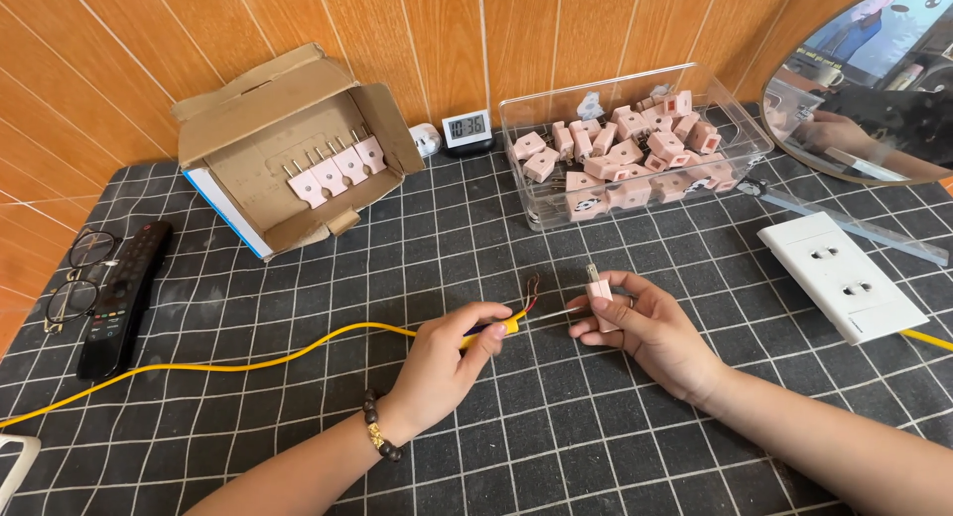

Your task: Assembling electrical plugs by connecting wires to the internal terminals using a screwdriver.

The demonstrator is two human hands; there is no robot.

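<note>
Head view looks down on a black grid-patterned mat (476, 258) in front of a wooden wall. At the middle of the mat, the left hand (447, 362) is clenched around a yellow cable (248, 362) near its stripped end, where bare wires (533, 290) curl upward. Just beside it, the right hand (640, 327) pinches a small pink plug (599, 290) between its fingertips, prongs up, close to the wire ends; whether they touch is unclear. Behind the hands, a clear plastic bin (754, 139) holds many more pink plugs, and an open cardboard box (288, 129) holds a row of them. A white wall socket (842, 275) lies to the right; a remote control (124, 298) and glasses (74, 278) lie at the left.
</note>
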